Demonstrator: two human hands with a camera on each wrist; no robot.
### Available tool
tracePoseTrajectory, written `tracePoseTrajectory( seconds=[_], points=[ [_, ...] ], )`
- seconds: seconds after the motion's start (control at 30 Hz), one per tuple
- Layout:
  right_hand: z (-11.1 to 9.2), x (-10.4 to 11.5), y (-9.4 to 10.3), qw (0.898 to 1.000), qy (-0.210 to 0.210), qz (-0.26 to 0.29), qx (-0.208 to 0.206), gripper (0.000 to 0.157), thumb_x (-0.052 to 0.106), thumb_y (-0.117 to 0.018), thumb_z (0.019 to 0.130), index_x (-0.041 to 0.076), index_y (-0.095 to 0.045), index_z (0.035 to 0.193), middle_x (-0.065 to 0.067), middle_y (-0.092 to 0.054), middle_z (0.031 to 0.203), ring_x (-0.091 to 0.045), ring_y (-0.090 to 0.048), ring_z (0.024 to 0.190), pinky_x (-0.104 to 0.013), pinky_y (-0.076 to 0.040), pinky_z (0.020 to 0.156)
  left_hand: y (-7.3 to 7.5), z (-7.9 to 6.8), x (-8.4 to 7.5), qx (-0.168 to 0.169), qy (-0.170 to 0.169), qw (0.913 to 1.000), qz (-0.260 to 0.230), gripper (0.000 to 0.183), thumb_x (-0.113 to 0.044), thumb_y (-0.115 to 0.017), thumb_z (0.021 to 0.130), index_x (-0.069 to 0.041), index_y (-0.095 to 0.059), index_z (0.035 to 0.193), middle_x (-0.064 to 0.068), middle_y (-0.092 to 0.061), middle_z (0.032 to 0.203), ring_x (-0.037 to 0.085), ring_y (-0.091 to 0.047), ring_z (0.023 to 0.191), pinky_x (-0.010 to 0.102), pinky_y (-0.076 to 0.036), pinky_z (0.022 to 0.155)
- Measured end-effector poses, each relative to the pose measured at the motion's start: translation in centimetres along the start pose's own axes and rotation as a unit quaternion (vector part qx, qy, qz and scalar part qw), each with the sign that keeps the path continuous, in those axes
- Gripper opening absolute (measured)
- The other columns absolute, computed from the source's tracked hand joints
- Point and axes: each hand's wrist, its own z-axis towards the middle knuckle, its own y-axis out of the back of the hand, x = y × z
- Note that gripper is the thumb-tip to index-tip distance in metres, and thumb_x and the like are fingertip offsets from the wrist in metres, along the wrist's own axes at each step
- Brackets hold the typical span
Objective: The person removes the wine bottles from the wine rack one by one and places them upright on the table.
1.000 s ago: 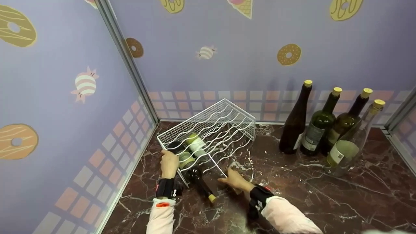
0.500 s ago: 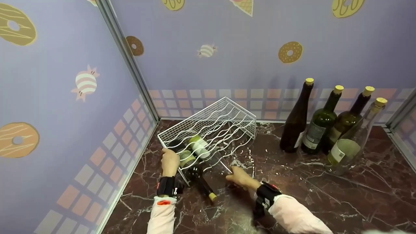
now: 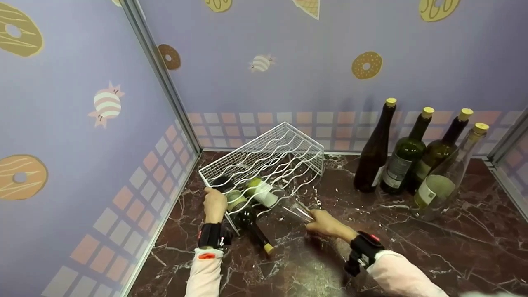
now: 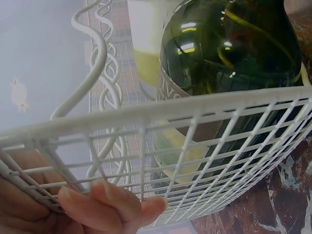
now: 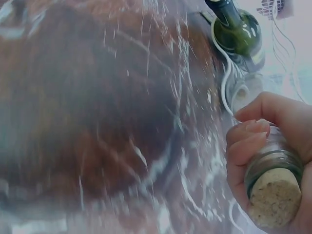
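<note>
My left hand (image 3: 215,205) grips the near left corner of a white wire wine rack (image 4: 170,105); its fingers curl against the mesh side in the left wrist view. My right hand (image 3: 326,223) holds a clear glass bottle (image 3: 267,197) by the neck, and its cork (image 5: 274,197) shows beyond the fist. This bottle lies slanted, its labelled body still among the rack's wavy wires and its neck out toward the right. Left of it, a dark green wine bottle (image 3: 247,218) lies in the rack, corked neck sticking out over the table.
Several corked bottles stand upright at the back right, including a tall dark bottle (image 3: 373,156), a green bottle (image 3: 406,150) and a clear bottle (image 3: 458,165). Patterned panels (image 3: 264,90) close off the back and left of the dark marbled table (image 3: 371,247).
My right hand has moved right and slightly up, and the clear bottle has shifted rightward with it, partly out of the rack. My left hand stays on the rack's corner.
</note>
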Motion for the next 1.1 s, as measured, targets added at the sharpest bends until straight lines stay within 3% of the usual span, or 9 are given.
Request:
tracePoseTrajectory(
  seconds=[0.17,0.4,0.57,0.87,1.1],
  points=[
    [-1.2,-0.6,2.8,0.999,0.022,-0.047,0.009,0.018,0.007,-0.065,0.074,-0.003,-0.057,0.086,0.003,-0.048,0.069,-0.012,-0.045,0.061,-0.025,-0.041,0.054,0.0,0.0,0.0,-0.007,-0.009,0.9999,0.005,0.029,0.001,-0.044,0.086,0.016,-0.04,0.11,0.042,-0.064,0.096,0.058,-0.065,0.09,0.064,-0.054,0.075],
    [-3.2,-1.4,7.7,0.995,0.042,-0.066,0.058,0.012,0.006,-0.063,0.074,0.001,-0.055,0.08,0.007,-0.048,0.064,-0.003,-0.043,0.052,-0.018,-0.037,0.049,0.0,-0.1,-0.1,0.007,0.007,1.0,0.0,0.031,-0.002,-0.052,0.087,0.014,-0.039,0.111,0.042,-0.063,0.099,0.057,-0.064,0.093,0.064,-0.054,0.077],
    [-4.7,-1.8,11.2,0.99,0.064,-0.089,0.083,0.012,0.008,-0.064,0.075,0.002,-0.057,0.082,0.007,-0.051,0.067,-0.001,-0.044,0.054,-0.018,-0.039,0.053,0.0,-0.1,-0.1,0.002,-0.004,1.0,0.006,0.032,-0.001,-0.047,0.087,0.017,-0.04,0.113,0.043,-0.063,0.099,0.058,-0.064,0.092,0.064,-0.054,0.077],
    [-6.3,-1.6,16.8,0.983,0.046,-0.101,0.148,0.011,0.001,-0.06,0.075,0.007,-0.057,0.085,0.011,-0.046,0.055,0.001,-0.042,0.042,-0.019,-0.037,0.046,0.0,0.1,0.4,0.01,-0.002,0.9999,0.012,0.032,0.0,-0.043,0.087,0.017,-0.038,0.113,0.043,-0.063,0.099,0.058,-0.064,0.093,0.064,-0.053,0.077],
    [-6.7,-0.9,18.9,0.98,0.043,-0.106,0.162,0.017,0.002,-0.06,0.075,0.004,-0.058,0.092,0.011,-0.044,0.051,0.004,-0.04,0.038,-0.019,-0.036,0.043,0.2,0.1,0.2,0.022,-0.009,0.9997,-0.001,0.032,-0.001,-0.043,0.087,0.016,-0.038,0.113,0.044,-0.062,0.101,0.059,-0.063,0.094,0.065,-0.052,0.079]
  ],
)
